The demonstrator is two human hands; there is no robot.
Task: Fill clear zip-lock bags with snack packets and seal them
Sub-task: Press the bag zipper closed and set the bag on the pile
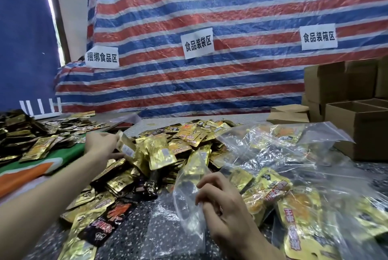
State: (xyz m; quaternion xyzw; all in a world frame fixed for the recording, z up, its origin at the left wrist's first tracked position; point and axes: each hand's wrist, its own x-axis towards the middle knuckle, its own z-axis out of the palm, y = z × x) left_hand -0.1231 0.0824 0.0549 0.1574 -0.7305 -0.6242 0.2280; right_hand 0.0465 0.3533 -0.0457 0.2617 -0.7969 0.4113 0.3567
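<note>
The left hand (pixel 100 144) is stretched out over the pile (pixel 189 140) of gold packets on the bench (pixel 134 224), its fingers curled round one packet (pixel 126 147) at the pile's left edge. The right hand (pixel 222 205) is close to the body and pinches the edge of a clear bag (pixel 186 194). The bag stands up off the bench, its long axis running away from the person toward the pile. The packet lies beyond the bag and to its left, so the left hand probably has to draw it back and rightward to the bag's raised end. Whether that end is open cannot be told. Filled bags (pixel 294 175) lie to the right.
</note>
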